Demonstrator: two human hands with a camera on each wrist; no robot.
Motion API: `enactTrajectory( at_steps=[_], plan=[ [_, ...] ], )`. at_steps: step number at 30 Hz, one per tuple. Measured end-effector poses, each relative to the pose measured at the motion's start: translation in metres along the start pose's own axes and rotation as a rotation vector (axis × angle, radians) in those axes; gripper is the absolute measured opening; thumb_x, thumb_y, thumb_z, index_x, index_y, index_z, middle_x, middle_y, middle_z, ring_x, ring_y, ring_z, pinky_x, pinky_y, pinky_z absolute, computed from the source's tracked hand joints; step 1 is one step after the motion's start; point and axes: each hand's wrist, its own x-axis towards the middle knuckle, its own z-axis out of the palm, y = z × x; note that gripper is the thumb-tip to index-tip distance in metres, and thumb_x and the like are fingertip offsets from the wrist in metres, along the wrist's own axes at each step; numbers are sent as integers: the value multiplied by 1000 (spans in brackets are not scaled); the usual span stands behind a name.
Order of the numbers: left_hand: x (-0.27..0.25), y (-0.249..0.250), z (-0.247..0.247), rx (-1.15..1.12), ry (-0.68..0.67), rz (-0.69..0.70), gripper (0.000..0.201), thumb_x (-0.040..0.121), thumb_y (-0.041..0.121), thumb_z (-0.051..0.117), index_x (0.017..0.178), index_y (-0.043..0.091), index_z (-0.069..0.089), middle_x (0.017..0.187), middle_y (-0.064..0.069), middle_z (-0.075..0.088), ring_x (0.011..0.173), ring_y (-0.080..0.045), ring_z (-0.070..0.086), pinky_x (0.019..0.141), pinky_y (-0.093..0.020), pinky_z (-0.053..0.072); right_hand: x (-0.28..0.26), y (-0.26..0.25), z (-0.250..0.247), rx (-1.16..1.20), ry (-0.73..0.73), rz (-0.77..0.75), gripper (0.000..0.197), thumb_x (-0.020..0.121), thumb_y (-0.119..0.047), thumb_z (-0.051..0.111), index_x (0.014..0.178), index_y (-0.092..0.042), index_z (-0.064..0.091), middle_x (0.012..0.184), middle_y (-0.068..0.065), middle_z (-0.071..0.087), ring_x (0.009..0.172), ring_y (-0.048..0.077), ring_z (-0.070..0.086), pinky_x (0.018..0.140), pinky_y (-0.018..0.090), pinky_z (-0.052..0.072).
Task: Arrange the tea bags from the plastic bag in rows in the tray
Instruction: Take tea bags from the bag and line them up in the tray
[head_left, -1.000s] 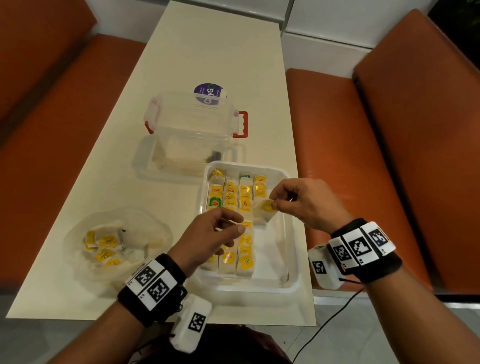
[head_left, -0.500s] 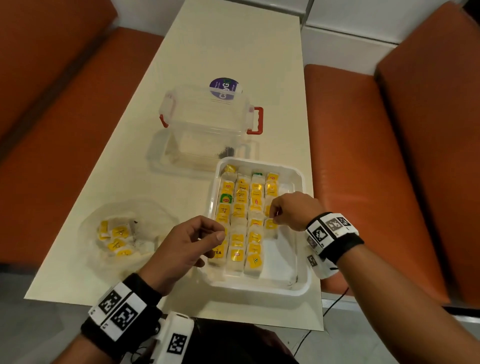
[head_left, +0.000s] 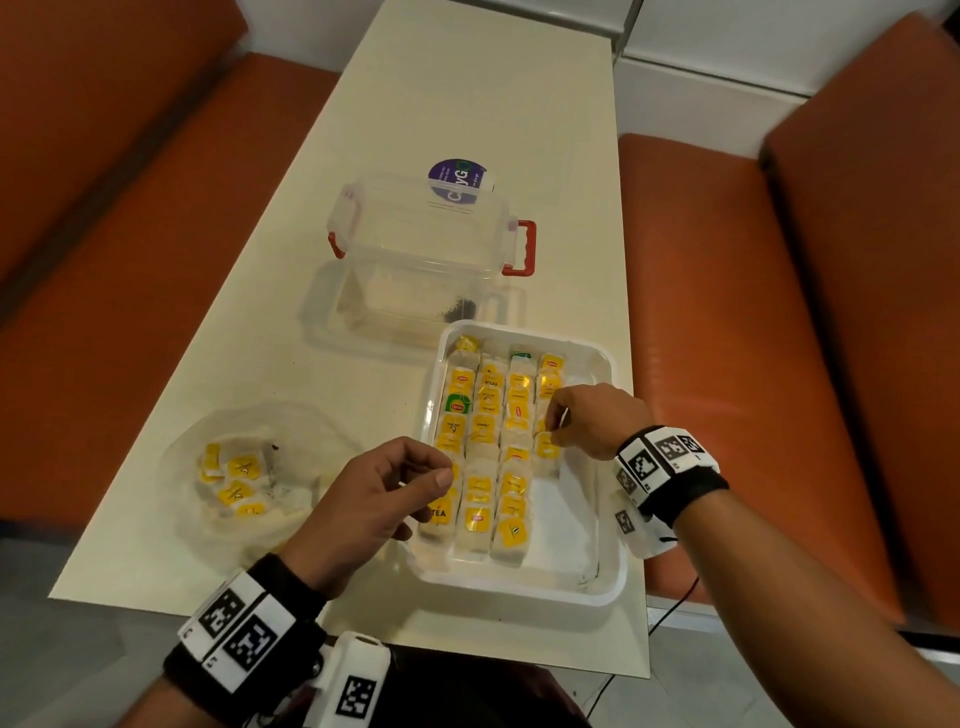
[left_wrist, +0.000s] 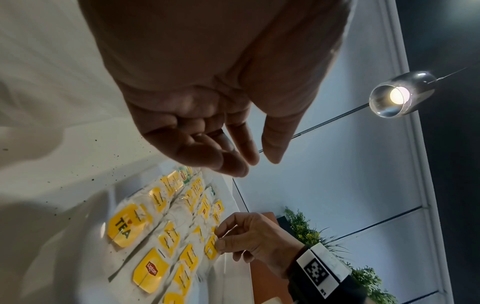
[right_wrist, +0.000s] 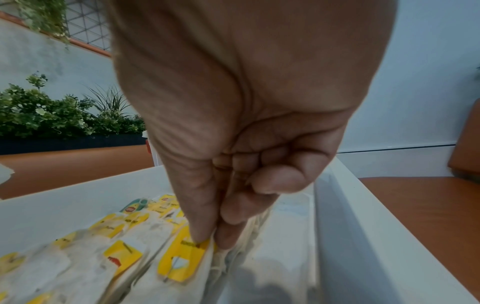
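— Inside the white plastic tray (head_left: 610, 587), why is a yellow-tagged paper tea bag (right_wrist: 182, 259) pinched by the right hand (head_left: 597, 421)?
— To extend the fourth row. The left hand (head_left: 374, 499) is held loosely curled, empty; more lie in the clear plastic bag (head_left: 291, 514).

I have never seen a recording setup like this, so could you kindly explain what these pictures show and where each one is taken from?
No machine here: a person works with bare hands, wearing cameras. The wide picture comes from a head camera looking down; the other two come from cameras strapped to each wrist, looking along the fingers.

On the cream table sits a white tray with tea bags laid in rows, a plastic bag holding more tea bags, and a clear box with red latches.

The right hand pinches one tea bag by its yellow tag, low in the tray's rightmost row. The left hand hovers at the tray's left edge, fingers loosely curled, holding nothing.
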Motion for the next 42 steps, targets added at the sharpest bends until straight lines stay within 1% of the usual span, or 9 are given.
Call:
enactTrajectory(
  at_steps=[6,13,15,18,24,32,38,40,42],
  plan=[
    [0,3,-1,19,8,6,8,91,21,69,98,17,71,90,-9,70,70,-13,62,60,-28,47,0,1,0,-1,25,13,5,88,-34,69,91,-33,64,94,-12,67,86,14,63,60,26,41],
    [-7,9,-12,32,40,29,11,82,37,71,89,30,72,91,-6,72,71,-13,63,60,-28,47,-2,9,3,73,109,-2,16,87,-44,66,80,-33,58,81,-12,64,79,14,62,61,30,45],
    [-10,13,-20,33,69,38,1,91,27,71,92,26,72,89,-3,72,72,-14,63,61,-29,46,-9,10,4,124,170,-17,17,87,-47,66,79,-34,58,80,-14,65,77,12,62,63,33,49],
    [-11,18,-45,58,131,64,13,97,10,61,100,18,71,87,-1,71,72,-13,62,61,-25,47,-29,-2,5,250,245,-72,15,88,-48,66,81,-36,60,81,-16,67,76,6,62,68,36,53],
    [-4,10,-114,370,262,56,34,97,0,51,100,26,73,94,4,72,78,-10,66,68,-29,53,-79,-65,16,430,112,-317,14,90,-48,66,103,-46,62,73,-18,66,72,0,62,69,34,52],
    [12,-20,-134,1065,-31,-52,28,95,22,61,121,33,64,113,12,64,90,-5,59,72,-21,45,-82,-148,38,187,8,-527,48,93,-48,58,138,-52,41,89,-23,72,84,4,64,67,32,50],
    [27,-26,-111,1256,-117,-30,53,90,38,64,140,41,46,127,6,57,101,-15,59,82,-31,47,-65,-178,47,-30,-3,-475,47,94,-41,55,140,-45,45,105,-13,70,99,16,65,76,34,52],
    [32,-27,-104,1374,-181,-47,50,92,46,60,139,45,45,127,3,54,106,-22,59,78,-33,46,-62,-184,49,-62,4,-451,40,95,-40,54,135,-41,52,110,-11,69,100,19,65,76,34,52],
    [38,-28,-100,1452,-197,-45,39,93,54,55,130,45,50,123,3,53,94,-23,57,69,-33,40,-59,-188,52,-88,20,-416,31,96,-40,51,126,-39,59,109,-9,70,99,21,66,77,36,54]
  ],
)
